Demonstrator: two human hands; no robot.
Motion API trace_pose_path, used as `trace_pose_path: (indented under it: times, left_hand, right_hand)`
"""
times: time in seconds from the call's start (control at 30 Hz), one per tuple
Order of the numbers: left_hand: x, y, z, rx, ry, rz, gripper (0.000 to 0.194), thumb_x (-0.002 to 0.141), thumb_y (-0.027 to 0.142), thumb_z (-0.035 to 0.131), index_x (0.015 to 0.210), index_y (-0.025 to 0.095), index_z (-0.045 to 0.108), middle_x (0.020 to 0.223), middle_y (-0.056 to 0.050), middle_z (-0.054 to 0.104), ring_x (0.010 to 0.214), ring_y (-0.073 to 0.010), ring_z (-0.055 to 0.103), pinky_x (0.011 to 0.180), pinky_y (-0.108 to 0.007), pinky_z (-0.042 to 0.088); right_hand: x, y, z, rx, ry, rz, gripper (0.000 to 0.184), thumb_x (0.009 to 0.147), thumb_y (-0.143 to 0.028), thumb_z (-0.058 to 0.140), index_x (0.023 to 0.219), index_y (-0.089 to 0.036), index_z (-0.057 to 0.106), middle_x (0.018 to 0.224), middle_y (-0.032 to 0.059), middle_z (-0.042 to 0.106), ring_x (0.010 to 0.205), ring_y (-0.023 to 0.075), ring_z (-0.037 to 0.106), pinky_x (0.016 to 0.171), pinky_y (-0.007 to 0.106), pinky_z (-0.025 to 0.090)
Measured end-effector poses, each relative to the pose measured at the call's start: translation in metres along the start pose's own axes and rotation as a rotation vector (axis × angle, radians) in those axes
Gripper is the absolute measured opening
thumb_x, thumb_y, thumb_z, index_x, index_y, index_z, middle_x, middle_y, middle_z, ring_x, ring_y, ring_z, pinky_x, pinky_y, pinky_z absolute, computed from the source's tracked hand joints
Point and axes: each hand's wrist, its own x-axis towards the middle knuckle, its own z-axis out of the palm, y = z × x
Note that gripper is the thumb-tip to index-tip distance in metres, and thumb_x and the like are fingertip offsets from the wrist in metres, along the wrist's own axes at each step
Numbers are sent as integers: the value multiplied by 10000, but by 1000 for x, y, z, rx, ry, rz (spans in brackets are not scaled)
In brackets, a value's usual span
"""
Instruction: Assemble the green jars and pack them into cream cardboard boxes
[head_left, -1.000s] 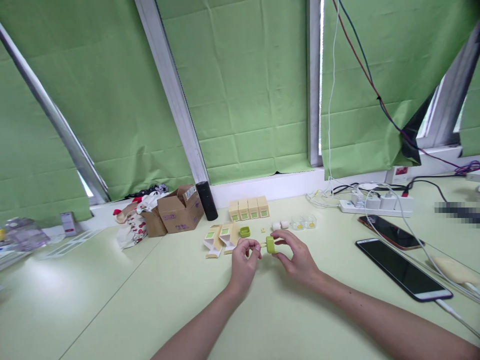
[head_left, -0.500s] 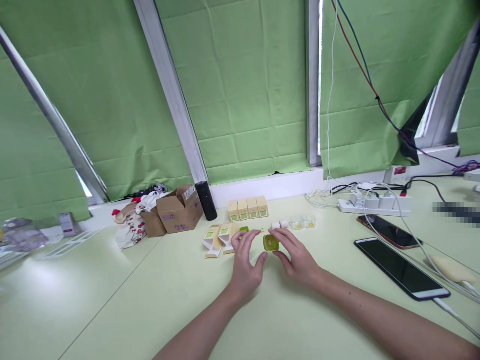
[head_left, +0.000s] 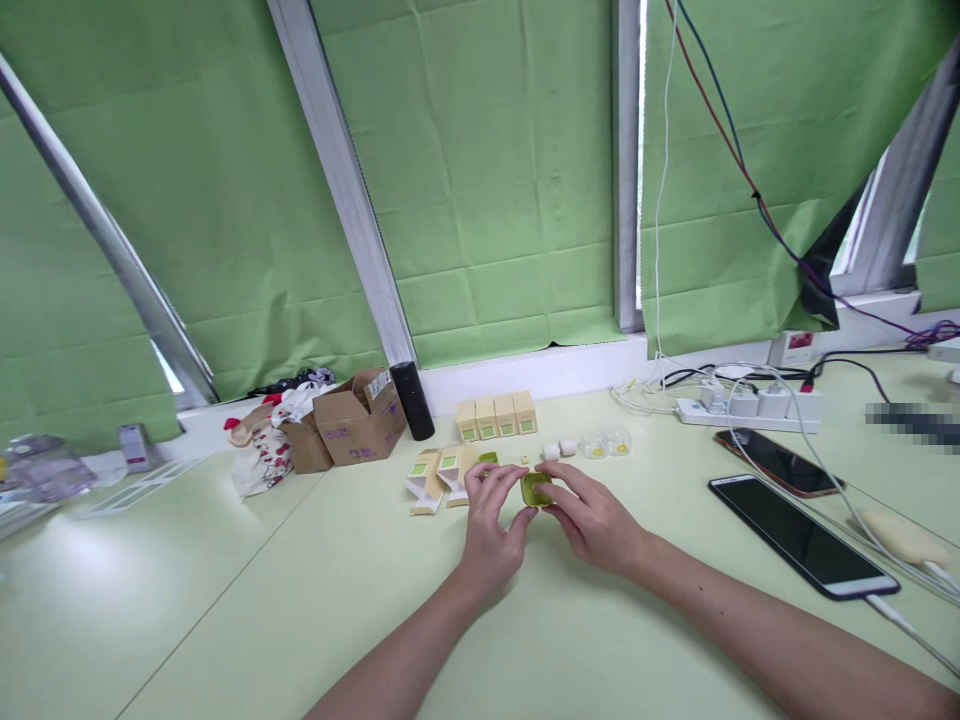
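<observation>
A small olive-green square case is held just above the table, its hollow-looking face turned towards me. My left hand grips its left side between thumb and fingertips. On the opposite side my right hand pinches the case, with a finger reaching over its face. Two opened cream boxes with green labels lie beyond my left hand, beside another green piece. Behind my right hand are two small white cylinders and a clear twin container with yellow spots inside.
A row of several cream boxes stands near the wall. Further left are a black cylinder and a cardboard box. On the right lie a white-framed phone, a second phone, a power strip and loose cables.
The green case has shifted slightly left and turned, so its hollow side shows more. My left fingers now meet it, where a gap showed before. My right fingers have moved over its face.
</observation>
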Motion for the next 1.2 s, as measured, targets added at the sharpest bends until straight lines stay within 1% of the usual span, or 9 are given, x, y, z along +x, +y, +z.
trace_pose_path:
  times: [0.2, 0.33, 0.47, 0.57, 0.7, 0.83, 0.93, 1.2]
  left_hand:
    - [-1, -1, 1, 3, 12, 11, 417, 940, 170, 661, 1332, 312, 650, 1298, -94, 671, 1322, -320, 457, 1110, -546, 440]
    - [-2, -1, 2, 8, 18, 15, 415, 942, 165, 655, 1331, 308, 647, 1285, -96, 675, 1320, -324, 459, 1109, -548, 440]
    - [-2, -1, 2, 15, 18, 10, 410, 945, 156, 650, 1329, 299, 644, 1275, -99, 669, 1312, -319, 456, 1095, -542, 449]
    - [-2, -1, 2, 12, 10, 9, 410, 956, 159, 642, 1343, 294, 640, 1283, -102, 662, 1313, -317, 454, 1096, -545, 447]
    - [-2, 0, 1, 12, 13, 29, 418, 962, 164, 637, 1361, 288, 633, 1288, -101, 663, 1308, -312, 460, 1101, -546, 440]
    - [-2, 0, 1, 17, 21, 34, 417, 954, 161, 645, 1352, 288, 641, 1278, -98, 671, 1300, -309, 466, 1092, -532, 452]
    - [-3, -1, 2, 22, 17, 30, 413, 956, 165, 642, 1352, 282, 642, 1287, -106, 667, 1295, -314, 469, 1089, -542, 451]
    - [-3, -5, 3, 21, 13, 11, 385, 957, 200, 663, 1334, 275, 661, 1273, -108, 675, 1298, -311, 464, 1097, -533, 449]
  right_hand:
    - [0, 1, 2, -78, -12, -30, 416, 1029, -118, 459, 1401, -274, 556, 1383, 172, 634, 1250, 321, 662, 920, 494, 646]
    - [3, -1, 2, -137, -12, -56, 410, 1024, -99, 424, 1378, -244, 572, 1339, 188, 637, 1189, 318, 678, 863, 475, 657]
    - [6, -3, 1, -172, -6, -75, 407, 1016, -76, 421, 1361, -230, 574, 1330, 189, 635, 1187, 313, 674, 848, 453, 658]
    - [5, -2, 2, -157, 32, -77, 363, 1024, -94, 467, 1337, -229, 591, 1322, 176, 651, 1169, 296, 685, 851, 431, 656]
    - [2, 1, 4, -115, 61, -86, 334, 1014, -74, 498, 1302, -196, 614, 1337, 195, 646, 1187, 289, 681, 868, 412, 644]
    - [0, 2, 5, -91, 46, -77, 373, 1002, -49, 475, 1314, -203, 609, 1359, 200, 627, 1225, 297, 660, 892, 429, 635]
    - [-1, 2, 6, -74, 24, -55, 404, 991, -32, 456, 1321, -209, 608, 1364, 201, 616, 1238, 304, 649, 903, 440, 629]
    - [-4, 5, 10, -24, 7, -23, 386, 999, -59, 468, 1309, -229, 622, 1396, 187, 616, 1258, 316, 653, 918, 461, 634]
